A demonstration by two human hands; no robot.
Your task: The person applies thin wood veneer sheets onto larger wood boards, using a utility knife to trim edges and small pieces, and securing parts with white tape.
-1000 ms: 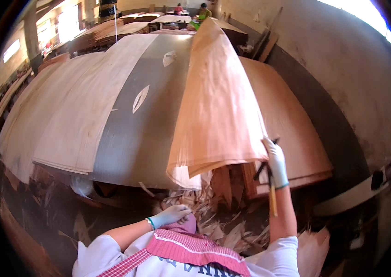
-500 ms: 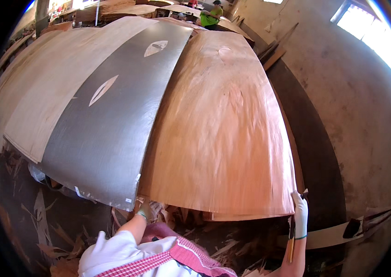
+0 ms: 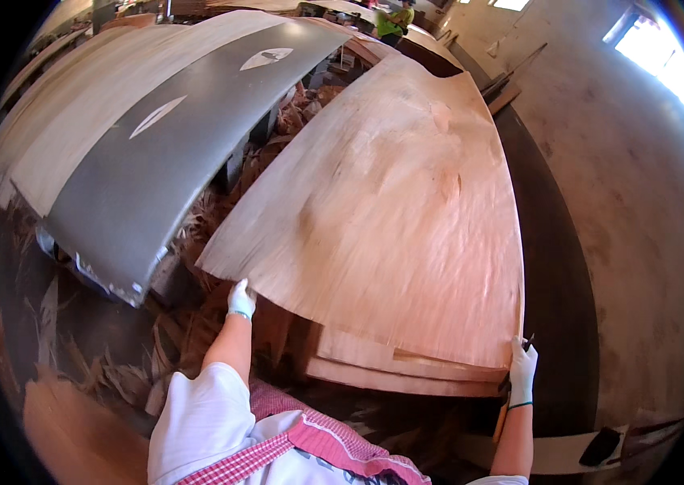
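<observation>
On the right, above a stack of veneer sheets (image 3: 407, 368): left hand (image 3: 241, 299), white-gloved, pinching the near left corner of a large, thin veneer sheet (image 3: 390, 218); right hand (image 3: 522, 368) gripping its near right corner. Likely handling light, floppy, tear-prone; best held at both corners. Looking pale, grained, gently wavy.

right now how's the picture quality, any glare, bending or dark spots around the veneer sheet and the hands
Head view: the window at top right is blown out white; straight edges of the veneer sheet and grey belt bow toward the black fisheye rim; both gloved hands, left and right, are fairly sharp; scrap under the belt lies in deep shadow.
</observation>
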